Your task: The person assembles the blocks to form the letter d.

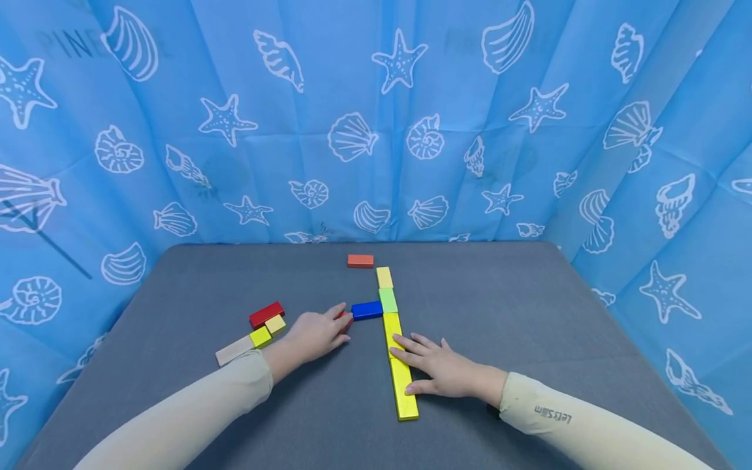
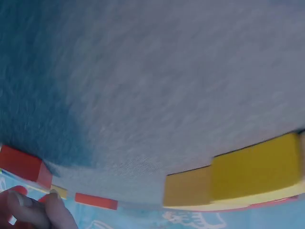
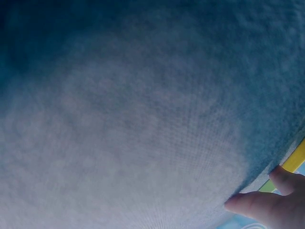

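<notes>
In the head view my left hand pinches a red block lying close to the left end of a blue block. Most of that red block is hidden under the fingers; the left wrist view shows more of it beside the fingertips. The blue block meets a straight row of blocks from the side. This row has a pale yellow block at the far end, then a light green block, then two long yellow blocks. My right hand rests spread fingers on the long yellow blocks.
An orange-red block lies near the table's far edge. At left, a dark red block, a small pale yellow block, a bright yellow block and a plain wood block lie together. A blue curtain surrounds the table.
</notes>
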Demonstrator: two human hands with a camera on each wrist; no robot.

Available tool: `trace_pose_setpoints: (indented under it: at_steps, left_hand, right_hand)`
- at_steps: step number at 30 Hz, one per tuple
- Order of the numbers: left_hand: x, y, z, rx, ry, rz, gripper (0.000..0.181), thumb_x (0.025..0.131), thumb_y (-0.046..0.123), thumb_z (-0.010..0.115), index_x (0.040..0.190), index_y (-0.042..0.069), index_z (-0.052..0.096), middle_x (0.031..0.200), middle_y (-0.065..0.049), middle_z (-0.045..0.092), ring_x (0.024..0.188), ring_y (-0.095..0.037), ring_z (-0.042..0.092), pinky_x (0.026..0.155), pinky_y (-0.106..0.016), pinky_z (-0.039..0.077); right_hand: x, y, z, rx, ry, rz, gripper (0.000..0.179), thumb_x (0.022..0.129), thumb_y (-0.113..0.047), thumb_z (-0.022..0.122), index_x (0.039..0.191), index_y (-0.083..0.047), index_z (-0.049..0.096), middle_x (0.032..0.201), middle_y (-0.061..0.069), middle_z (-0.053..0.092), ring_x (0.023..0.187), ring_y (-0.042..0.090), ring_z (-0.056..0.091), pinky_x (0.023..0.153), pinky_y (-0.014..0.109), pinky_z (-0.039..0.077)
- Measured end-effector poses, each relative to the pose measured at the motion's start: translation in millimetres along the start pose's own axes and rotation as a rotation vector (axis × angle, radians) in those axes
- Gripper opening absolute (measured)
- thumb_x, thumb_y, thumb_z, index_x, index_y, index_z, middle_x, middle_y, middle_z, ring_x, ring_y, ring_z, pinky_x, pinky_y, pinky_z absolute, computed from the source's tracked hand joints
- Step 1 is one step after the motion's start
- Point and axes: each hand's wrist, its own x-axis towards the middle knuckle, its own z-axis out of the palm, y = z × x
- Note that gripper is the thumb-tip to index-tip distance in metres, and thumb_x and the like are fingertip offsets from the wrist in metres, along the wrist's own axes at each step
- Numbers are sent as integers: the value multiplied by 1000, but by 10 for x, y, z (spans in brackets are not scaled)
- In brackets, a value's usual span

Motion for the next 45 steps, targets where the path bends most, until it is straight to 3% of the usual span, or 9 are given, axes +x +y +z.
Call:
trace_pose_setpoints:
  at_steps: [7,15,21,28,41,45]
  left_hand:
    - [-71,-30,7,-21,-25,-15,58,92,41,66,141,13,54,142,-7,52,81,-20,68,66,-25,52]
    - [-64,-71,8,-44,0,11,57,92,43,64,140,13,54,143,-7,51,81,-20,68,64,-25,52]
    - [59,-84,-5,-114,35,39,60,96,48,55,145,14,48,149,-3,44,103,-22,66,79,-33,54]
    - [155,-28,3,-106,-51,90,60,98,50,50,145,12,47,149,0,44,121,-20,57,91,-38,50]
    - [116,11,-2,-117,-35,63,59,98,47,52,145,12,48,148,-2,45,119,-20,59,89,-38,51]
    - [33,-84,-74,-149,2,15,55,97,43,56,144,14,49,149,-5,44,110,-22,63,76,-32,53]
  right_hand:
    - [-17,-16,-20,4,0,0,72,94,-51,55,154,-19,31,162,0,17,146,35,14,101,75,17]
    - [-4,-13,-11,-1,0,0,72,94,-53,55,154,-20,31,162,-1,17,146,35,14,101,75,18]
    - [-7,-6,-9,2,2,-2,72,94,-53,54,154,-19,31,162,0,17,146,36,14,100,75,18]
    - [2,9,14,-5,4,-16,73,94,-55,52,154,-20,29,162,0,16,145,37,15,100,75,18]
    - [-6,-8,-4,-2,1,-10,73,95,-54,52,154,-19,30,162,0,16,146,36,14,100,75,18]
    - [-8,-4,-3,1,2,-16,73,95,-54,52,154,-19,29,162,1,16,145,37,14,100,76,18]
